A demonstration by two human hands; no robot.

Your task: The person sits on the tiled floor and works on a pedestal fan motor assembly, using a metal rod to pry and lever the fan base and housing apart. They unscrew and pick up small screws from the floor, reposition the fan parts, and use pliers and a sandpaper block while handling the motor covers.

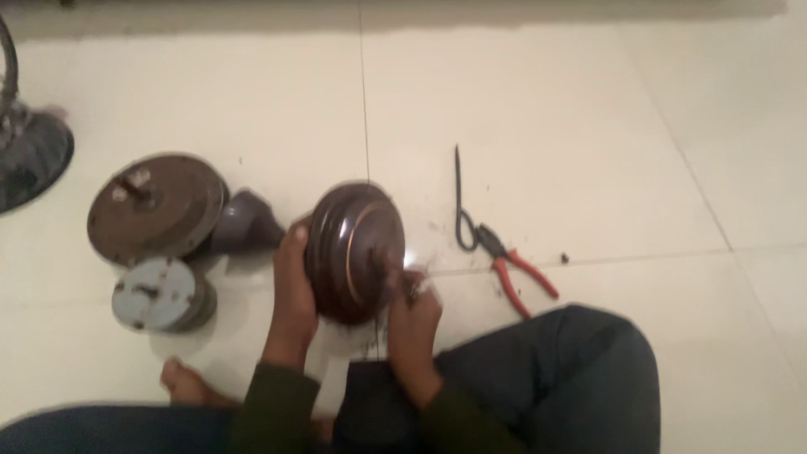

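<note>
Dark trouser legs (555,378) and a bare foot (187,382) lay nearest the camera, at the bottom of the view, with green sleeves (277,408) rising from them toward the motor housing (353,250), the landmark for all that follows.

That housing, a round dark-brown ribbed shell with a thin copper-coloured ring, stood on its edge just above the floor (588,109), in front of the person's knees. The left hand (292,290) was pressed against the housing's left side, its grip wrapped around the rim and holding it upright. The right hand (414,324) sat at the housing's lower right, touching it; motion blur hid the fingers, so I could not tell whether that grip was closed or loose.

Left of the housing, just beside it, lay a small dark cone-shaped cover (246,221). Farther left, touching that cover, rested a brown disc (155,208) with a short shaft at its centre. Below the disc, to the lower left of the housing, sat a smaller grey disc (161,294). Far to the left, at the edge of the view, a dark round base (32,160) with a curved stem showed in part.

Right of the housing, near but apart, lay red-handled pliers (513,269), and a thin black wire (460,202) ran from them away from the person across the pale tiles.
</note>
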